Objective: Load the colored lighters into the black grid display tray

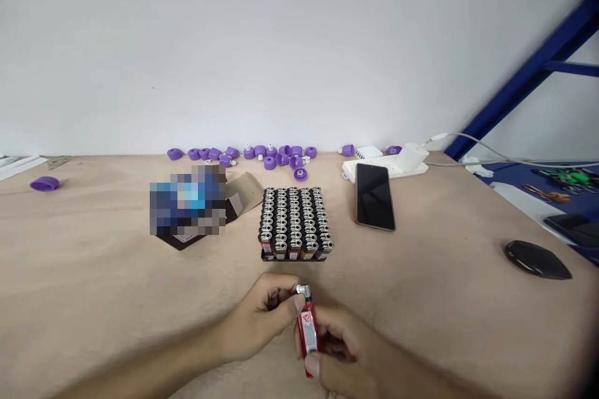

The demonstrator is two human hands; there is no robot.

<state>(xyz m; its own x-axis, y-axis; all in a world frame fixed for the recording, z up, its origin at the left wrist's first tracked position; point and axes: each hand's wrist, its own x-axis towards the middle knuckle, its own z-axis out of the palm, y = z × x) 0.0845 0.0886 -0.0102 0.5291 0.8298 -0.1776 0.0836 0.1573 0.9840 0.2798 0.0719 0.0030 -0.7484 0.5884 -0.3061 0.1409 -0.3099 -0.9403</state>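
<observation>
A red lighter (307, 330) with a white label and a metal top is held upright, slightly tilted, near the front of the table. My right hand (344, 349) grips its lower body between thumb and fingers. At the metal top, my left hand (264, 318) pinches with thumb and forefinger. Just beyond my hands stands a black tray (271, 257) packed with rows of lighters (294, 221), their metal tops facing up.
Left of the tray lies an open cardboard box (246, 196), partly blurred. Purple caps (269, 163) line the wall. A phone (375, 196) leans on a white power strip (349, 169). A black computer mouse (537, 259) lies at the right, a purple piece (44, 183) far left.
</observation>
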